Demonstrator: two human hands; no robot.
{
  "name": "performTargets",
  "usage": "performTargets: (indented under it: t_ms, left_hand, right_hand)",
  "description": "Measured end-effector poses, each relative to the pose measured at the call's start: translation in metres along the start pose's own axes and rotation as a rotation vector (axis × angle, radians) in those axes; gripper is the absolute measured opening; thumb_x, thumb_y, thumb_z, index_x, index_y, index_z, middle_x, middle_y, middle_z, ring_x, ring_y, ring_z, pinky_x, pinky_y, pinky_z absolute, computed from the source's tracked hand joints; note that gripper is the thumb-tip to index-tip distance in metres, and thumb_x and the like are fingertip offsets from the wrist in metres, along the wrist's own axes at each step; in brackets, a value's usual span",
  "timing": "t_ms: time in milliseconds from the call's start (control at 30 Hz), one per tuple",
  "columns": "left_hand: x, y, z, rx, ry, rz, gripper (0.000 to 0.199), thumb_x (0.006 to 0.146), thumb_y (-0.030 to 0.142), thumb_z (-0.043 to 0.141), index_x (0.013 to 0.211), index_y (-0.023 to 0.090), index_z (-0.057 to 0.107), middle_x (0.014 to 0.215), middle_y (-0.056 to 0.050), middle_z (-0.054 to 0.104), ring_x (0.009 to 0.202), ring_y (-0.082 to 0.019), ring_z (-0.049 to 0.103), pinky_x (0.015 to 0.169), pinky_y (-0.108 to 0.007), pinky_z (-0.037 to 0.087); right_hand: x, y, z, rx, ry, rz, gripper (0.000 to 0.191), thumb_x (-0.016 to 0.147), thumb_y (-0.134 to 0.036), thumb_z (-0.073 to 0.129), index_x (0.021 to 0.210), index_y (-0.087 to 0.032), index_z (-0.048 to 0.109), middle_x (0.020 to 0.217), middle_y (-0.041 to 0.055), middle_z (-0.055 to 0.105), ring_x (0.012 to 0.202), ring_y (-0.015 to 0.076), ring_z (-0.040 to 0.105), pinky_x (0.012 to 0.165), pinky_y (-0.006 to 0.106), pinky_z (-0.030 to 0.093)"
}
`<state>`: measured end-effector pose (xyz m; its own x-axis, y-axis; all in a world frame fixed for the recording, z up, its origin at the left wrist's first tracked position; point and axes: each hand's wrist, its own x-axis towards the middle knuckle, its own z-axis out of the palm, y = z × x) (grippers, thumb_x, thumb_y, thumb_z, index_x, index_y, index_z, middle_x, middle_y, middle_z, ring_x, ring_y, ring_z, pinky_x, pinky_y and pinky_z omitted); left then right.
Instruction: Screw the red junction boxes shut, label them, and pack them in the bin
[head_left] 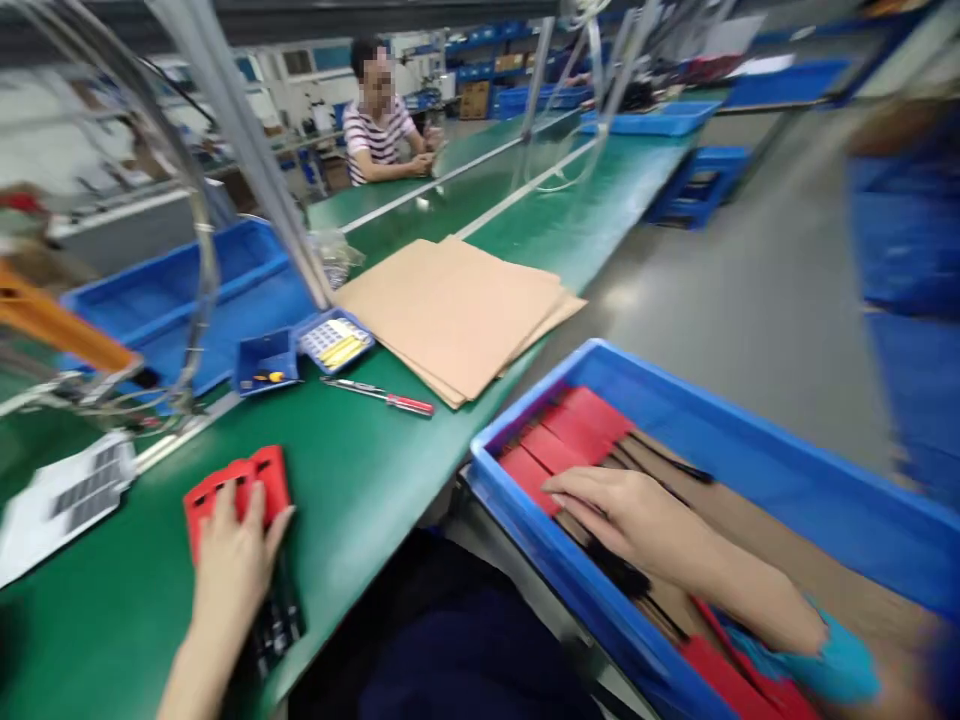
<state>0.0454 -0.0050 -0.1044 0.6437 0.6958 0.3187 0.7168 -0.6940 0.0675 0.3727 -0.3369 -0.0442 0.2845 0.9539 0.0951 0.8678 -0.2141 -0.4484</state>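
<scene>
My left hand [236,545] lies with fingers spread over several red flat-headed pieces [271,475] on the green workbench. Black shafts with metallic glints run from these pieces toward the bench's near edge, partly under my wrist. My right hand [619,510] reaches into the blue bin [675,395] on the right. Its fingers are pressed together at the edge of a red flat piece [525,472]; the fingertips' far side is hidden. More red pieces with thin black stems lie beside it in a row, on brown cardboard.
A red-handled screwdriver [409,403] lies on the bench near stacked brown cardboard sheets [457,310]. Two small blue trays [266,362] stand beside a metal post [262,150]. A printed sheet [67,500] lies at left, below an orange bar [67,320]. Another person [382,125] sits across the bench.
</scene>
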Motion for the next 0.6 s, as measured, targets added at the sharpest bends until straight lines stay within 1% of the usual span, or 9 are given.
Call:
performTargets:
  t_ms: [67,133,200,267,300,367,433,533,600]
  left_hand:
    - [-0.009,-0.001,0.0,-0.062,0.037,-0.02,0.049,0.094,0.043,0.041,0.124,0.011,0.061,0.15,-0.021,0.032,0.14,-0.04,0.028,0.109,-0.056,0.032]
    - [-0.018,-0.004,0.0,-0.111,0.052,-0.071,0.042,0.092,0.037,0.049,0.125,0.017,0.062,0.152,-0.017,0.031,0.142,-0.04,0.024,0.111,-0.058,0.029]
    - [-0.026,-0.009,0.0,-0.152,0.055,-0.176,0.039,0.092,0.032,0.049,0.128,0.022,0.061,0.152,-0.017,0.034,0.141,-0.04,0.028,0.109,-0.065,0.025]
    - [-0.031,-0.015,-0.002,-0.289,0.09,-0.258,0.042,0.091,0.03,0.051,0.132,0.023,0.057,0.148,-0.017,0.041,0.138,-0.037,0.036,0.109,-0.062,0.028]
    - [-0.032,-0.018,-0.004,-0.391,0.122,-0.299,0.044,0.089,0.031,0.054,0.133,0.023,0.056,0.145,-0.016,0.046,0.135,-0.035,0.041,0.11,-0.057,0.031]
    - [-0.033,-0.027,-0.008,-0.653,0.213,-0.406,0.048,0.085,0.033,0.061,0.132,0.021,0.055,0.137,-0.014,0.055,0.129,-0.031,0.049,0.11,-0.049,0.036]
    - [-0.032,-0.039,-0.014,-0.953,0.293,-0.56,0.05,0.081,0.035,0.067,0.128,0.02,0.057,0.132,-0.012,0.06,0.125,-0.029,0.053,0.108,-0.044,0.04]
    - [-0.03,-0.057,-0.024,-1.421,0.37,-0.749,0.051,0.08,0.037,0.069,0.125,0.017,0.06,0.128,-0.013,0.062,0.123,-0.029,0.056,0.105,-0.042,0.045]
    - [-0.031,-0.066,-0.031,-1.719,0.357,-0.804,0.049,0.083,0.035,0.066,0.128,0.017,0.059,0.126,-0.013,0.064,0.12,-0.03,0.058,0.103,-0.044,0.047]
  right_hand:
    - [0.051,-0.024,0.013,0.013,-0.056,-0.244,0.023,0.097,-0.017,0.043,0.1,-0.021,0.066,0.09,0.0054,0.069,0.079,0.0171,0.065,0.07,0.027,0.048]
    - [0.103,-0.052,0.031,-0.047,-0.096,-0.477,0.023,0.091,-0.009,0.046,0.099,-0.019,0.065,0.091,0.0062,0.067,0.081,0.0172,0.063,0.071,0.027,0.047]
    - [0.152,-0.084,0.054,-0.168,-0.112,-0.676,0.028,0.085,-0.001,0.049,0.102,-0.017,0.064,0.098,0.0082,0.065,0.089,0.0195,0.061,0.074,0.029,0.047]
    - [0.193,-0.118,0.08,-0.262,-0.105,-0.831,0.035,0.08,0.002,0.052,0.11,-0.015,0.061,0.11,0.011,0.062,0.1,0.0235,0.058,0.077,0.032,0.047]
    - [0.211,-0.135,0.094,-0.278,-0.103,-0.897,0.037,0.081,0.0,0.054,0.115,-0.015,0.059,0.117,0.0119,0.06,0.105,0.0251,0.055,0.078,0.034,0.046]
    - [0.239,-0.164,0.121,-0.287,-0.113,-1.022,0.037,0.086,-0.008,0.057,0.122,-0.017,0.055,0.13,0.0117,0.054,0.111,0.0261,0.051,0.08,0.036,0.045]
    - [0.259,-0.187,0.147,-0.309,-0.136,-1.115,0.033,0.089,-0.014,0.058,0.121,-0.019,0.055,0.131,0.0102,0.054,0.109,0.0255,0.051,0.081,0.037,0.045]
    - [0.277,-0.207,0.17,-0.341,-0.17,-1.172,0.028,0.083,-0.011,0.065,0.109,-0.017,0.06,0.108,0.0093,0.063,0.1,0.0256,0.053,0.078,0.037,0.044]
    - [0.279,-0.209,0.168,-0.341,-0.189,-1.175,0.031,0.072,-0.009,0.073,0.099,-0.017,0.062,0.097,0.0085,0.063,0.094,0.0266,0.054,0.076,0.037,0.044]
